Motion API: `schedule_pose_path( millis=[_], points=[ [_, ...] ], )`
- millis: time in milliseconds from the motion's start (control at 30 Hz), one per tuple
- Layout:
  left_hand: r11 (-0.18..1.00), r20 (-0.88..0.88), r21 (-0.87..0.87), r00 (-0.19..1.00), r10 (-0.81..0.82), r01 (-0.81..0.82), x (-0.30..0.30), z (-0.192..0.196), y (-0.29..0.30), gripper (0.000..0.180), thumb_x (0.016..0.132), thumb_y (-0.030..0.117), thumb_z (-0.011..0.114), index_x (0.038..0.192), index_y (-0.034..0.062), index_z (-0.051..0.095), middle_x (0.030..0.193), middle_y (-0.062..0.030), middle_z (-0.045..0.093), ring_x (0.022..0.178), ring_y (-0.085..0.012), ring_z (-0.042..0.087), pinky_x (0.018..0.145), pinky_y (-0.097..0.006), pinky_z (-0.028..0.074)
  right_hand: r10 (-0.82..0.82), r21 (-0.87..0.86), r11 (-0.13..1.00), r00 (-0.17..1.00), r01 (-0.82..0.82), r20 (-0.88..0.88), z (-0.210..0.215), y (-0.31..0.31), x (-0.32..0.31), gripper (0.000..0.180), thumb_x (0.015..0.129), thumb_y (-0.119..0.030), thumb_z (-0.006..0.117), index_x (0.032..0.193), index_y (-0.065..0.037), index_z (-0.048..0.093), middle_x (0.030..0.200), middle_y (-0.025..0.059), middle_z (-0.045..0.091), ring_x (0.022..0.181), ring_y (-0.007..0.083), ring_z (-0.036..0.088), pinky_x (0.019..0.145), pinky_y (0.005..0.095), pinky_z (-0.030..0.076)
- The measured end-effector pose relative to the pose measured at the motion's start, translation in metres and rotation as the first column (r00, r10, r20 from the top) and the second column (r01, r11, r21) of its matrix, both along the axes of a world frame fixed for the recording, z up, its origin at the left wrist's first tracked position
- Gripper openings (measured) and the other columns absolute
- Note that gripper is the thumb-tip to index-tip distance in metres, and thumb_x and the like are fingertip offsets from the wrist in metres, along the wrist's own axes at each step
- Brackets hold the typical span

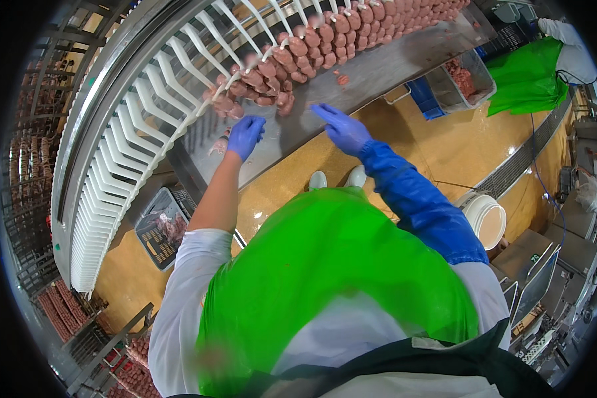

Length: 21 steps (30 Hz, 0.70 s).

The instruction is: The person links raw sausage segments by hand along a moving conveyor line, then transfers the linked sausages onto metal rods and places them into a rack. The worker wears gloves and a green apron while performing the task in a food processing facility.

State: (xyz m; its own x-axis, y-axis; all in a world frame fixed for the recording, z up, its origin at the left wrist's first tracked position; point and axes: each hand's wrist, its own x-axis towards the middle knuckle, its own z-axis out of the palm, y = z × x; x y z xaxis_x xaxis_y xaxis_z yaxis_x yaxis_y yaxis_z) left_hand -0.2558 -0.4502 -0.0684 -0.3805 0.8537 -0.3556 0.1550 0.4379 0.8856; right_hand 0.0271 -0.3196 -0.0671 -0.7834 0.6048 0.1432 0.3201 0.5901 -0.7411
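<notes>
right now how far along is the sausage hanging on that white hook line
Done: pink sausage links already hang from the far white hooks. In hand: the blue-gloved left hand is at the loose sausage end, and the blue-gloved right hand is open over the steel table. Left: the near white hooks are bare.

Bright, even overhead light; soft glare on the glossy yellow floor (444,142) and grey steel worktop (378,69). Strong fisheye bending, black rim; slight blur toward the edges.
</notes>
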Motion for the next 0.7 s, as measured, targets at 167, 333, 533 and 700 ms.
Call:
schedule_pose_path(
  millis=[167,333,533,700],
  points=[
    [0.986,-0.02,-0.149,0.998,0.067,-0.07,-0.043,-0.048,-0.095,0.033,0.094,0.032,0.06,0.105,0.0016,0.064,0.085,-0.0064,0.065,0.077,-0.0144,0.061,0.069,-0.028,0.049,-0.207,-0.181,0.954,0.96,0.241,0.187,-0.023,-0.012,0.133,0.053,0.09,-0.013,0.049,0.143,-0.019,0.045,0.137,0.016,0.054,0.122,0.0302,0.054,0.1,0.0362,0.044],
    [0.943,-0.483,-0.322,0.872,-0.083,-0.089,-0.088,-0.084,-0.138,0.046,0.089,0.04,0.064,0.116,0.0032,0.062,0.106,-0.0155,0.067,0.1,-0.0285,0.064,0.088,-0.037,0.049,-0.517,-0.311,0.708,0.765,0.634,0.385,-0.055,-0.063,0.257,0.049,0.091,-0.015,0.05,0.14,-0.01,0.048,0.133,0.0149,0.058,0.12,0.0303,0.056,0.101,0.0366,0.043],
    [0.869,-0.567,-0.476,0.802,-0.186,-0.134,-0.116,-0.106,-0.116,0.059,0.082,0.045,0.067,0.126,0.0071,0.058,0.125,-0.02,0.061,0.117,-0.0347,0.058,0.098,-0.042,0.046,-0.591,-0.332,0.539,0.628,0.775,0.506,-0.071,-0.143,0.314,0.048,0.092,-0.021,0.053,0.138,-0.009,0.051,0.134,0.0143,0.058,0.121,0.0276,0.057,0.1,0.0361,0.044],
    [0.872,-0.647,-0.446,0.746,-0.159,-0.201,-0.1,-0.122,-0.081,0.057,0.08,0.043,0.068,0.127,0.0114,0.059,0.125,-0.0207,0.06,0.116,-0.0383,0.058,0.097,-0.044,0.046,-0.588,-0.444,0.402,0.598,0.801,0.545,-0.081,-0.214,0.347,0.048,0.093,-0.025,0.055,0.137,-0.008,0.052,0.134,0.0142,0.058,0.122,0.0253,0.056,0.101,0.0349,0.044]
  ],
)
